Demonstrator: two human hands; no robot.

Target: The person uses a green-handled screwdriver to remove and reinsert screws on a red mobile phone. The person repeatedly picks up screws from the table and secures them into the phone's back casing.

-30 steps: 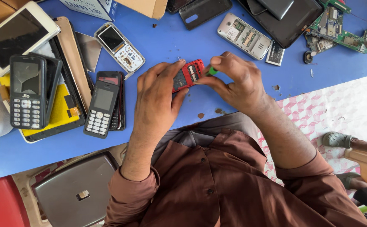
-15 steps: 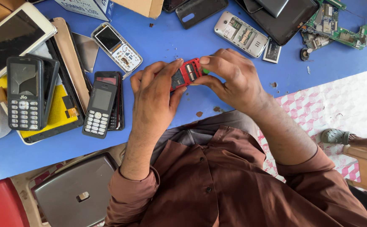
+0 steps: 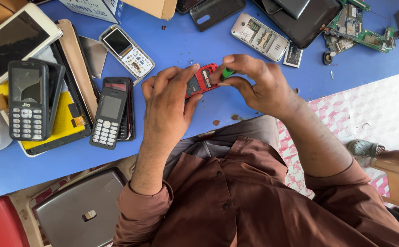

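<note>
Left hand [image 3: 169, 103]: grips the left end of a small red phone [image 3: 202, 78], fingers curled over its top edge, thumb below.
Right hand [image 3: 259, 84]: pinches a small green tool [image 3: 227, 72] at the phone's right end.
Red phone: back cover off, inner slots showing, held just above the blue table [image 3: 176, 43].
Left of the hands: a black keypad phone [image 3: 109, 117] lying on another handset.
Top right: a green circuit board [image 3: 361, 34].
Top centre: an opened silver phone [image 3: 259, 37].

Bright, even daylight fills the scene; shadows under the hands on the matte blue tabletop [image 3: 172, 45] are soft and short. Focus is sharp throughout, with slight wide-angle stretch toward the twelve o'clock corners.
</note>
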